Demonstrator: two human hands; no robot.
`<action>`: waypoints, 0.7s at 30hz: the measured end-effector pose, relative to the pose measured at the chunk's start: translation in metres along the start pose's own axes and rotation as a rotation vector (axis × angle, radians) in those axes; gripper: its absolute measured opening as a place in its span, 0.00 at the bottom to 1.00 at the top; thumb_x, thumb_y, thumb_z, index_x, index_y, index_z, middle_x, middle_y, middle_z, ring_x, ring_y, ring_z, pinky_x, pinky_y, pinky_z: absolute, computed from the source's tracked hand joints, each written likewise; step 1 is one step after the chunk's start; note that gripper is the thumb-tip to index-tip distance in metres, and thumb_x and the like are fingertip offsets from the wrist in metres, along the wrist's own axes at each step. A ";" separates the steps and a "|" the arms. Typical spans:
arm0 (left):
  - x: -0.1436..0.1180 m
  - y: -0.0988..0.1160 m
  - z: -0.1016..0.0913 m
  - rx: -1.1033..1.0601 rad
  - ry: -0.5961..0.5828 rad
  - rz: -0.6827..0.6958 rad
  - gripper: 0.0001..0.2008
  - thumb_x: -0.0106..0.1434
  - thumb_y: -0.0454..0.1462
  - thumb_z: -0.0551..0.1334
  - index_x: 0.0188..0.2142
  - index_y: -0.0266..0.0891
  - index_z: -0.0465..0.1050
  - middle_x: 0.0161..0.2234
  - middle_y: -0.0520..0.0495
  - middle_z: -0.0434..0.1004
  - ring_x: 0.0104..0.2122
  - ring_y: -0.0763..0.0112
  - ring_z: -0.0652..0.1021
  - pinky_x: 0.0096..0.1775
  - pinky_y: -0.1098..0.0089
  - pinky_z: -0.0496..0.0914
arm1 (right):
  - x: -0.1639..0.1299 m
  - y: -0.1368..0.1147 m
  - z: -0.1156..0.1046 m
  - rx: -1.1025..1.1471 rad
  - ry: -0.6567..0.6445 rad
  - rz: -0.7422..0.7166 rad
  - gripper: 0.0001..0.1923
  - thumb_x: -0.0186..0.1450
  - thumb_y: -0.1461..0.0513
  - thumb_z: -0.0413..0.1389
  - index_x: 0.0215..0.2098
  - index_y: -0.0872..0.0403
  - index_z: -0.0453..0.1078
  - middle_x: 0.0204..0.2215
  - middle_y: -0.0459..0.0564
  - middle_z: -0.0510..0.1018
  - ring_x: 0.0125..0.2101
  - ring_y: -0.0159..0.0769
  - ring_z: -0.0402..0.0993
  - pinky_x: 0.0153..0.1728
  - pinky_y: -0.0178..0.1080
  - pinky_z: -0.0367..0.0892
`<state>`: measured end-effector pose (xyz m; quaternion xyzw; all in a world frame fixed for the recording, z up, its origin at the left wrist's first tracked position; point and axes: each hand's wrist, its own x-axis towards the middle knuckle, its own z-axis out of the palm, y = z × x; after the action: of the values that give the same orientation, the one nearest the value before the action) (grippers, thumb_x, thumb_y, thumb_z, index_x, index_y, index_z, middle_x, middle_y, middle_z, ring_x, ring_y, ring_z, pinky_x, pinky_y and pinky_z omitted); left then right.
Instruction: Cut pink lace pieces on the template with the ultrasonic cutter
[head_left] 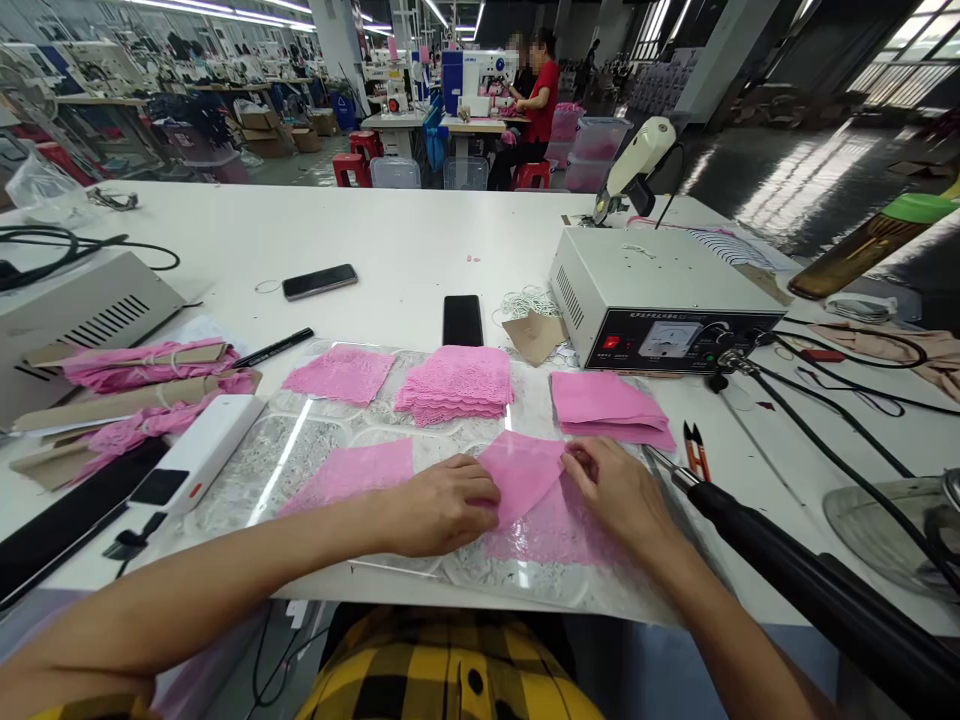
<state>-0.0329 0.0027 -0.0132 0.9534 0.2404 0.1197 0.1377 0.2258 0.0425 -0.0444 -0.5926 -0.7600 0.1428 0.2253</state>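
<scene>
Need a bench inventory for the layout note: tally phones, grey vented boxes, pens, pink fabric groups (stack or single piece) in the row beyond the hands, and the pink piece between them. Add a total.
Phones: 2
Grey vented boxes: 2
Pen: 1
Pink fabric groups: 3
Pink piece between left hand and right hand: 1
Total: 9

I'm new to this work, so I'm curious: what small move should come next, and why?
Perhaps lay the upper pink piece flat over the lacy piece: the right hand holds its corner, the left hand is at its other side, and the pieces partly overlap.
</scene>
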 end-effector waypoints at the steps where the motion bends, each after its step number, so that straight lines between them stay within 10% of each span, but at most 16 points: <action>1: 0.000 0.000 0.000 0.016 0.000 0.003 0.11 0.69 0.33 0.54 0.36 0.38 0.75 0.42 0.44 0.77 0.44 0.66 0.73 0.52 0.66 0.63 | 0.004 -0.002 0.002 0.005 -0.006 0.001 0.09 0.62 0.56 0.51 0.32 0.50 0.71 0.30 0.49 0.78 0.29 0.37 0.72 0.28 0.38 0.62; 13: 0.011 -0.002 -0.006 0.195 -0.012 0.199 0.13 0.70 0.31 0.51 0.36 0.39 0.75 0.40 0.44 0.77 0.43 0.66 0.73 0.55 0.60 0.60 | -0.045 0.000 -0.032 0.202 -0.023 0.142 0.14 0.61 0.49 0.53 0.26 0.50 0.66 0.20 0.44 0.72 0.19 0.32 0.67 0.21 0.35 0.62; 21: 0.017 -0.003 -0.012 0.187 -0.042 0.264 0.12 0.66 0.29 0.55 0.29 0.38 0.73 0.37 0.43 0.77 0.41 0.64 0.74 0.57 0.58 0.60 | -0.071 0.015 -0.030 0.498 -0.107 0.326 0.20 0.58 0.48 0.57 0.41 0.53 0.72 0.26 0.49 0.76 0.24 0.34 0.73 0.24 0.36 0.69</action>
<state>-0.0235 0.0158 0.0001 0.9876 0.1203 0.0936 0.0363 0.2675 -0.0232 -0.0387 -0.6251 -0.6072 0.3901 0.2972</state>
